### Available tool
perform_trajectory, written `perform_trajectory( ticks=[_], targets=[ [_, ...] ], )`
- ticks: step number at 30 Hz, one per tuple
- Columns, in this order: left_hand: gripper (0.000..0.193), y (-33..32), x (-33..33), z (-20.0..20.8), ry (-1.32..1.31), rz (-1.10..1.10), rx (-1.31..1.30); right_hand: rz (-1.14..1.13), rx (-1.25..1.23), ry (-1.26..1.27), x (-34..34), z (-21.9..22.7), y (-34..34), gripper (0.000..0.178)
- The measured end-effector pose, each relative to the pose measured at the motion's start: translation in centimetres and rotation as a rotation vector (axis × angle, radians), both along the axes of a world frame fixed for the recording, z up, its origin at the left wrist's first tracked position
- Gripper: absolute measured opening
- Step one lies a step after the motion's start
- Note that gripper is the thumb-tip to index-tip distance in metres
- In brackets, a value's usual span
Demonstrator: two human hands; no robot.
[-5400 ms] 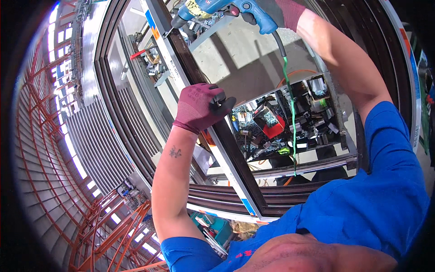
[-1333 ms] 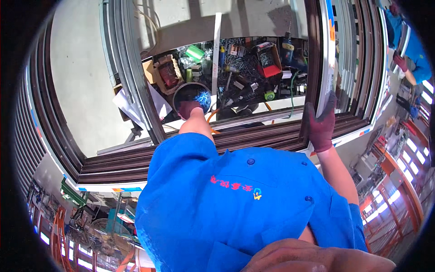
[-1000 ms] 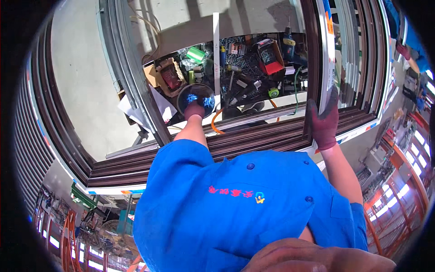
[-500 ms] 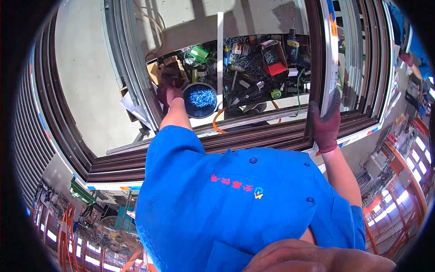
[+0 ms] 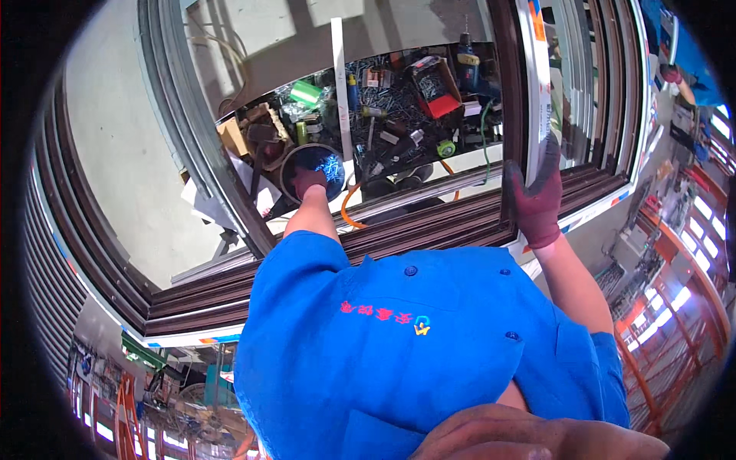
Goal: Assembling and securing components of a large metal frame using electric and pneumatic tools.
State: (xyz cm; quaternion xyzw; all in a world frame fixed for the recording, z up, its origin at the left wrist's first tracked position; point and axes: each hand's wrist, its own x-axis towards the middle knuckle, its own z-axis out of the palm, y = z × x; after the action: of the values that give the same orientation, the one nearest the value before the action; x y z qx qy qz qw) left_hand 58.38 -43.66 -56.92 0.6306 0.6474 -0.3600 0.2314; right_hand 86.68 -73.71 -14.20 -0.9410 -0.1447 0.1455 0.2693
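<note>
My left hand (image 5: 308, 178), in a dark red glove, reaches down into a round dark bowl (image 5: 285, 170) of bluish screws (image 5: 330, 166). Its fingertips are lost in shadow among the screws, so their closing cannot be made out. On the right, my gloved right hand (image 5: 538, 201) grips an upright bar of the brown and white window frame (image 5: 515, 92), thumb on one side and fingers along the other. The bowl sits in the frame's opening, beside a narrow white strip (image 5: 338, 77).
Behind the bowl are loose screws, a red box (image 5: 438, 105), a cordless drill (image 5: 468, 65), a green roll (image 5: 306, 93) and an open carton (image 5: 264, 138). Grey rails (image 5: 165, 92) cross at left. Another person's gloved hand (image 5: 671, 73) shows at far right.
My left hand has gone from the carton beside the bowl into the bowl of screws. My right hand keeps its hold on the frame. The whole view has shifted slightly.
</note>
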Motion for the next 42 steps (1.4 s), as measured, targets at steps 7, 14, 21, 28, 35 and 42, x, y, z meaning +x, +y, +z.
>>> perform_trajectory(
  ticks=[7,14,21,28,35,42],
  targets=[
    [0.041,-1.3,0.4,-2.7,0.048,-0.162,0.013,0.022,-0.077,-0.084,-0.1,-0.5,-0.5,0.091],
    [0.032,1.7,-3.8,-3.8,-0.167,-0.467,-0.086,0.058,-0.071,-0.142,0.4,-0.2,-0.4,0.089],
    [0.039,5.4,-4.0,-0.6,-0.165,-0.487,-0.173,0.033,-0.013,-0.046,0.3,0.9,0.2,0.090],
    [0.041,8.7,-4.7,1.0,-0.280,-0.888,-0.274,0.060,-0.019,-0.142,0.2,0.0,-1.1,0.092],
    [0.023,9.1,5.5,17.7,-0.904,0.057,-0.804,0.014,-0.058,-0.143,0.1,0.7,-2.2,0.094],
    [0.030,-0.1,12.7,38.8,-1.215,0.304,-0.788,0.145,0.172,-0.418,0.0,1.4,-2.7,0.087]
  ],
)
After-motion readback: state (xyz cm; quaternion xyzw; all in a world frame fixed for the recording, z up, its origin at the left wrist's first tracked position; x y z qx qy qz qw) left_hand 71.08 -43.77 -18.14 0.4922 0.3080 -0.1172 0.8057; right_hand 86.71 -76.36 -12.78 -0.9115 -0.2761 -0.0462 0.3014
